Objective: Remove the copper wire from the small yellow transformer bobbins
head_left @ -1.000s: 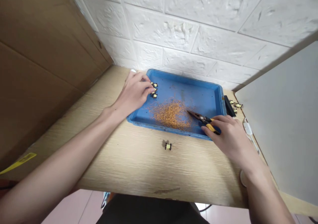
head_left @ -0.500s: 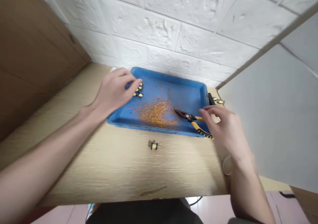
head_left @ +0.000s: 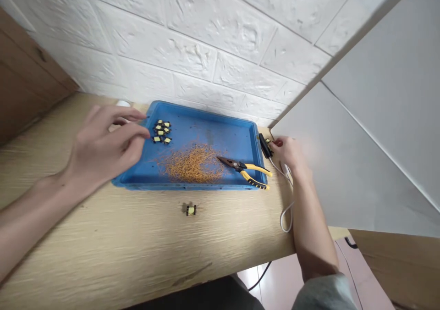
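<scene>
My left hand [head_left: 112, 142] hovers over the left end of the blue tray [head_left: 206, 188], thumb and fingers apart with nothing between them. Just right of it, several small transformers [head_left: 161, 132] with yellow tape and black ends lie grouped in the tray. My right hand [head_left: 290, 154] reaches past the tray's right end, its fingertips pinched on a small transformer [head_left: 268, 142] beside a black adapter [head_left: 264, 146]; the fingers partly hide it. Long-nose pliers [head_left: 237, 165] with yellow and black handles rest across the tray's right side, jaws slightly parted. One transformer [head_left: 191, 210] sits alone on the table in front.
A heap of thin orange wire bits [head_left: 194, 165] spreads over the tray floor. A white cable [head_left: 286, 216] loops along the table [head_left: 137, 241] under my right forearm. A white brick-patterned wall [head_left: 192, 48] stands behind, and a grey panel [head_left: 360, 163] on the right.
The view has turned to the right. My left hand has drawn away from the grouped transformers. My right hand has passed from beside the plier handles to the transformers by the adapter.
</scene>
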The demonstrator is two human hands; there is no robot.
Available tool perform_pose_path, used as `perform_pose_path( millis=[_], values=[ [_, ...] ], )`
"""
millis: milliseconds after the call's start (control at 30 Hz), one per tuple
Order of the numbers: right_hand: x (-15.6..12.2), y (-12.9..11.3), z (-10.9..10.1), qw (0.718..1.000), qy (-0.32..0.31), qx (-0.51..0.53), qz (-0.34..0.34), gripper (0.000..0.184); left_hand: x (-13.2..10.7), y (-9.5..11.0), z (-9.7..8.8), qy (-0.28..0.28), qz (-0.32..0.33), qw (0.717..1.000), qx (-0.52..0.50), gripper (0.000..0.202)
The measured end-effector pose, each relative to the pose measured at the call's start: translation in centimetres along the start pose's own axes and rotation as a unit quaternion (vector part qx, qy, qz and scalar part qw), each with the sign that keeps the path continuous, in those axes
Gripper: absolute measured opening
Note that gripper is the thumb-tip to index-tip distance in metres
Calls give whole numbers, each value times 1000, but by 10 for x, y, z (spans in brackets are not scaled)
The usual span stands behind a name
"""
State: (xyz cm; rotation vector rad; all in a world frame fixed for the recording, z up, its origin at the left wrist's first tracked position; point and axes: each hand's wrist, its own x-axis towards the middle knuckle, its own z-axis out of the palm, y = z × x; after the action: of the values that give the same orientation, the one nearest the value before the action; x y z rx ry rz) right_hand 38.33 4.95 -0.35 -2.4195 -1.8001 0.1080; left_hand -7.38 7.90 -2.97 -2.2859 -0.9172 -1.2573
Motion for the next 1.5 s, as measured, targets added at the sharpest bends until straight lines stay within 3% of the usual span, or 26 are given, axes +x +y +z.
perform_pose_path(
  millis=[200,400,767,1133,1267,1500],
  values=[
    [0,14,5,1000,-5,-23,-19,36,-2,6,-3,16,31,999,4,15],
    [-7,25,2,996,8,-37,-78,33,-3,17,-8,28,19,999,12,21],
    [-7,26,12,992,-2,-23,-127,25,-4,28,-11,-6,-5,1000,21,21],
    [-13,34,16,987,-2,22,-162,31,-5,31,-12,-10,-9,1000,0,23],
    [-17,31,16,986,20,40,-159,19,-5,32,-15,-18,-19,1000,-3,24],
    [-19,29,11,980,74,92,-158,25,-3,34,-19,-29,-13,999,-15,24]
  ],
)
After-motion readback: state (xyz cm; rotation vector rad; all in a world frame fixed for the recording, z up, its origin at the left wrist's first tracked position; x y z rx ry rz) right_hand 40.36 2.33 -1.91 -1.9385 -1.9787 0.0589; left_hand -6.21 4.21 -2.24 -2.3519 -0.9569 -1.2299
